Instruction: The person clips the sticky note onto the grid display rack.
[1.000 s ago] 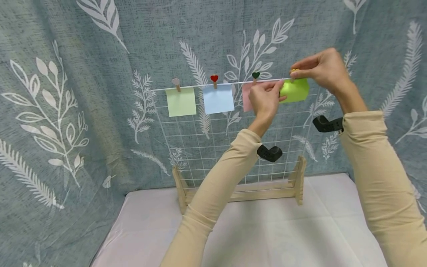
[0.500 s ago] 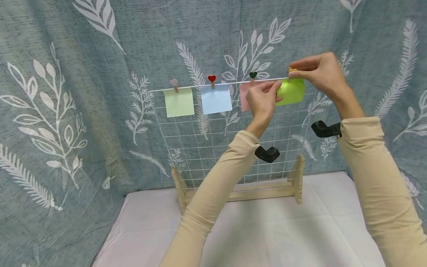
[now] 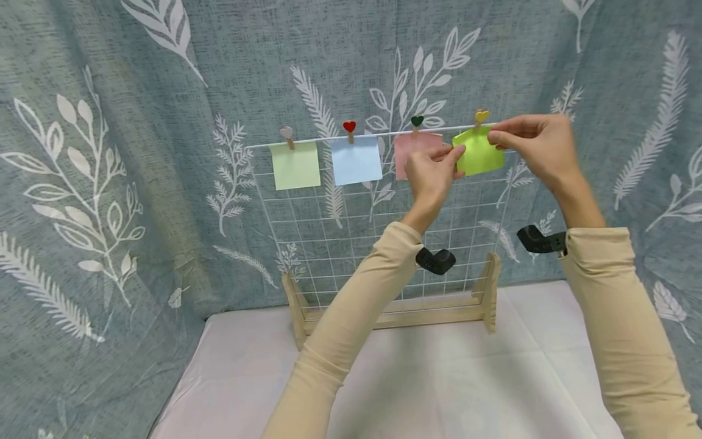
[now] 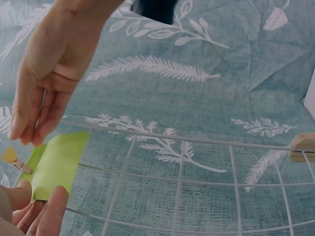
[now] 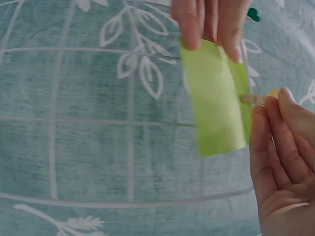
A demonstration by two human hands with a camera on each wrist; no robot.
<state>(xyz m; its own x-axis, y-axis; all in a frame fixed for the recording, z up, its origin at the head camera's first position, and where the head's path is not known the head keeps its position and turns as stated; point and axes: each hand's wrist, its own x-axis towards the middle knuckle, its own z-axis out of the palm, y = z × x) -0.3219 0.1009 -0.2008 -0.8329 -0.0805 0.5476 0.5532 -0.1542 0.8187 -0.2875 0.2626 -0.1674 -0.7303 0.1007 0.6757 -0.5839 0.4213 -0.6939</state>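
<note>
A lime-green paper note (image 3: 480,152) hangs at the right end of the wire grid's top bar, under a small wooden clothespin with a yellow heart (image 3: 481,116). My left hand (image 3: 432,174) pinches the note's left edge between thumb and fingers. In the left wrist view, the note (image 4: 56,164) bows outward. My right hand (image 3: 543,146) is at the note's upper right corner, fingers extended and off the clothespin. The right wrist view has the fingertips of my right hand (image 5: 285,152) close beside the clothespin (image 5: 253,99), with the yellow heart partly hidden behind them.
A pale green note (image 3: 296,167), a blue note (image 3: 356,163) and a pink note (image 3: 408,143) hang along the same bar on heart clothespins. The white wire grid (image 3: 351,244) stands in a wooden base (image 3: 433,318) on a white-covered table (image 3: 466,378), before a leaf-patterned curtain (image 3: 164,183).
My right hand has let go of the yellow-heart clothespin and moved down and slightly right to the note's corner. The left hand still holds the note's left edge.
</note>
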